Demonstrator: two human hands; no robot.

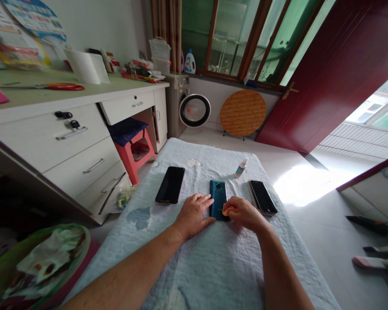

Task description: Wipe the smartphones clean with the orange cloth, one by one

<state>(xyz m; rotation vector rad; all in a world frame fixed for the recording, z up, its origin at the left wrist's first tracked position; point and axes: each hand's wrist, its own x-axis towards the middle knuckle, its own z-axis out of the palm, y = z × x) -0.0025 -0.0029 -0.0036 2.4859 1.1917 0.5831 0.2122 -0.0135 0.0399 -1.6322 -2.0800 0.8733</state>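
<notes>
A teal smartphone (pixel 217 201) lies back side up on the pale blue cloth (pixel 210 267), its camera block at the far end. My left hand (pixel 194 213) rests flat beside it, fingers stretched, with fingertips and thumb at its left edge. My right hand (pixel 245 214) pinches an orange cloth (pixel 229 209) against the phone's lower right part. To the left lies a black phone (pixel 170 185), screen up. On the right another dark-screened phone (pixel 263 197) sits on a pale flat object. Behind them stands a small spray bottle (pixel 242 167) with a blue label.
A white desk with drawers (pixel 84 142) runs along the left, with a red stool (pixel 136 150) beside it. At the lower left stands a waste bin (pixel 90 241). Beyond are an open washing machine (pixel 177 103), a round wooden tabletop (pixel 243 113) and a red door (pixel 313 73).
</notes>
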